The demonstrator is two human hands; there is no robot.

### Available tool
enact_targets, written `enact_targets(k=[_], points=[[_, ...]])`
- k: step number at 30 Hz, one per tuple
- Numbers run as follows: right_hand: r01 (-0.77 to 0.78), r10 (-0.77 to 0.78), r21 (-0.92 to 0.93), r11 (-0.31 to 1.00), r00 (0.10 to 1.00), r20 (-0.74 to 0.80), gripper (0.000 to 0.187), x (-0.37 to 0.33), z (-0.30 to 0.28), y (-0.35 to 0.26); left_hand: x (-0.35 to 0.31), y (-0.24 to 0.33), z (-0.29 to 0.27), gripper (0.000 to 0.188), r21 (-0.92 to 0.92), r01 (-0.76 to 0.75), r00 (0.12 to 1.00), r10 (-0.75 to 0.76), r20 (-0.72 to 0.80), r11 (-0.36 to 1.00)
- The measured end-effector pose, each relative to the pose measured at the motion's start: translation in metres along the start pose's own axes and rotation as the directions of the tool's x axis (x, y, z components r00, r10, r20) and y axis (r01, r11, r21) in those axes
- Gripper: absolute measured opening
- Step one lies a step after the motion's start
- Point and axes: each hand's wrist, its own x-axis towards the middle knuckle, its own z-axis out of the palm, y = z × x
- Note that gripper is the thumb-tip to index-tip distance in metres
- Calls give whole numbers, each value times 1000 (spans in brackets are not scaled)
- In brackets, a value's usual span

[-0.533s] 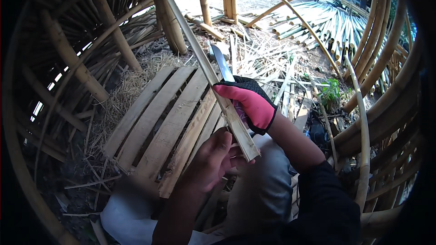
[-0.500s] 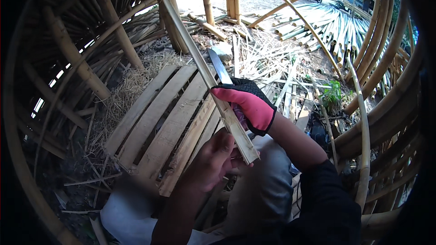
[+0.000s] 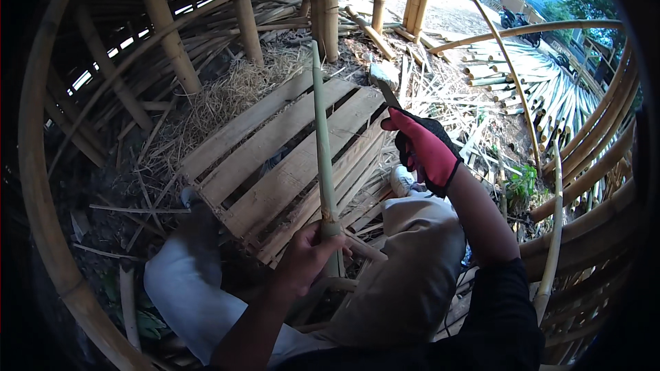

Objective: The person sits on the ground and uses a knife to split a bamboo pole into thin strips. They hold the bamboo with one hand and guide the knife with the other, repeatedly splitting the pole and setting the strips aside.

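My bare left hand (image 3: 307, 254) is closed round the lower end of a split bamboo strip (image 3: 323, 144), which stands up and away from me. The strip's smooth green outer side faces me, with a node just above my fingers. My right hand (image 3: 430, 153), in a pink and black glove, grips a knife; its handle is mostly hidden in the fist. The dark knife blade (image 3: 388, 95) points up and left, apart from the strip. Below the strip is a low slatted wooden platform (image 3: 292, 173), in front of my knees.
Bamboo posts (image 3: 324, 17) and curved poles frame the space. Dry shavings (image 3: 227, 99) lie behind the platform. Many cut bamboo poles (image 3: 550, 106) are stacked at the far right. A green plant (image 3: 522, 182) grows at the right, near a leaning pole (image 3: 555, 227).
The strip has turned from its pale inner side to its green outer side and now stands more upright. My right hand and knife have moved off it to the right. The view has shifted.
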Motion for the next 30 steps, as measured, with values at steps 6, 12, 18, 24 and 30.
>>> enact_targets(k=[6, 12, 18, 24, 30], points=[[229, -230, 22, 973, 972, 36, 33, -14, 22, -37, -37, 24, -39, 24, -152, 222, 974, -210, 88, 963], [322, -316, -40, 946, 942, 115, 34, -29, 67, -69, -63, 57, -63, 36, 284, 231, 968, -248, 26, 931], [218, -204, -73, 973, 966, 160, 37, 5, 94, -24, -63, 31, -73, 34, 381, 82, 997, -73, -38, 921], [-38, 57, -126, 991, 987, 153, 53, 43, 86, 17, -57, 20, -78, 38, 11, 130, 987, -128, -98, 991], [-73, 99, -175, 982, 984, 145, 50, 48, 87, 21, -54, 5, -76, 41, 58, 64, 992, -57, -117, 996]])
